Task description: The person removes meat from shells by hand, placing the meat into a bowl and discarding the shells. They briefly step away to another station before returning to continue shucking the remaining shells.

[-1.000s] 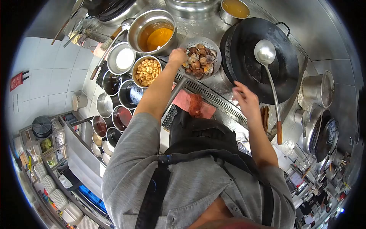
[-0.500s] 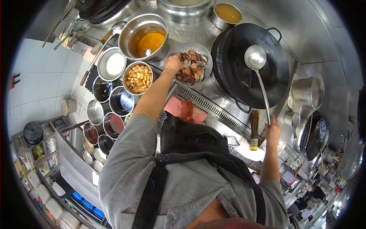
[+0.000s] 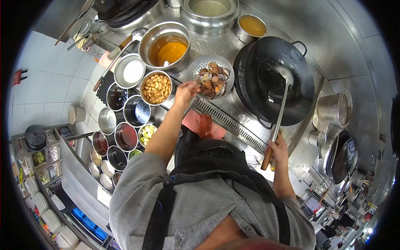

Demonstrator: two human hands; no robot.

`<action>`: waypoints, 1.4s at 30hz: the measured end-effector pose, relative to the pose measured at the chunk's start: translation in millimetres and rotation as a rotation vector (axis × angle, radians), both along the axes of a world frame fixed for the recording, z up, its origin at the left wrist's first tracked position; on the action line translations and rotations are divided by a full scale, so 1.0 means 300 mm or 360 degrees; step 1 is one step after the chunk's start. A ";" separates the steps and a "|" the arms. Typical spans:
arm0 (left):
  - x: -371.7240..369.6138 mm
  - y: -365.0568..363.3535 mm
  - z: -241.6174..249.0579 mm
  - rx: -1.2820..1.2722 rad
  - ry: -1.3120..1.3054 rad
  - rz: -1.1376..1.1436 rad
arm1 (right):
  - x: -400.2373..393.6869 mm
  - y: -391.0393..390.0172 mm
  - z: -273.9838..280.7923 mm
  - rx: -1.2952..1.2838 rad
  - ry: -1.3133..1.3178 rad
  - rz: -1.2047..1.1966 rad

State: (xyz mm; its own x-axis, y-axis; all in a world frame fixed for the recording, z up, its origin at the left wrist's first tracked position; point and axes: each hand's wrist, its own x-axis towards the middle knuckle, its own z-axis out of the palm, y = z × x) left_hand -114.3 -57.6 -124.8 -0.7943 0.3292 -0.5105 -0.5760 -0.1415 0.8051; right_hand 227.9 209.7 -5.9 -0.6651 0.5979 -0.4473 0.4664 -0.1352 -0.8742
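Observation:
My right hand (image 3: pixel 278 148) is closed around the handle of a long steel ladle (image 3: pixel 281 110), whose wooden end shows below the grip. The ladle's bowl is down inside a black wok (image 3: pixel 266 58), which has a dark wet bottom. My left hand (image 3: pixel 186 93) is at the near left rim of a perforated strainer (image 3: pixel 198 64) of clams (image 3: pixel 214 81). Its fingers are bent together, and whatever may be between the fingertips is too small to make out. The strainer rests on the steel counter, left of the wok.
A pot of orange oil (image 3: pixel 166 31), a bowl of peeled garlic cloves (image 3: pixel 156 88) and a bowl of white powder or liquid (image 3: pixel 132 75) stand to the left. Several seasoning pots (image 3: pixel 126 135) sit nearer. A bowl of yellowish liquid (image 3: pixel 252 26) is behind the wok; a red cloth (image 3: pixel 204 125) lies in front.
The ladle's bowl has dropped into the wok, its handle now tilting the other way. My left hand has drawn back from the clams toward me. The camera view has shifted slightly.

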 end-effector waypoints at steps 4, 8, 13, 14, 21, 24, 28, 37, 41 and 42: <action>0.086 -0.007 0.041 0.0109 -0.0205 0.0095 | 0.068 0.064 0.032 0.0653 -0.0329 -0.0031; 0.140 -0.019 0.010 0.0013 -0.0031 0.0078 | -0.016 0.126 0.005 0.0572 -0.0191 -0.0115; 0.178 -0.003 0.136 -0.0039 0.0128 -0.0221 | -0.474 0.154 0.153 0.0217 0.0536 0.0058; 0.187 0.000 0.146 -0.0054 0.0129 -0.0246 | -0.558 0.154 0.193 0.0197 0.0630 0.0094; 0.259 -0.059 0.207 0.0023 0.0041 -0.0301 | -1.169 0.244 0.410 0.0328 0.0823 0.0336; 0.288 -0.103 0.203 0.0101 0.0000 -0.0496 | -1.405 0.263 0.504 0.0535 0.0782 0.0225; 0.337 -0.108 0.205 0.0192 -0.0015 -0.0373 | -1.553 0.306 0.582 0.0783 0.0630 0.0244; 0.324 -0.154 0.222 0.0012 -0.0062 -0.0268 | -0.971 0.335 0.298 0.0307 0.0758 0.0242; 0.275 -0.128 0.213 0.0228 -0.0118 -0.0266 | -0.474 0.232 0.210 0.0340 0.0327 0.0058; 0.264 -0.114 0.218 0.0256 -0.0160 -0.0325 | -0.355 0.205 0.185 0.0420 0.0198 0.0048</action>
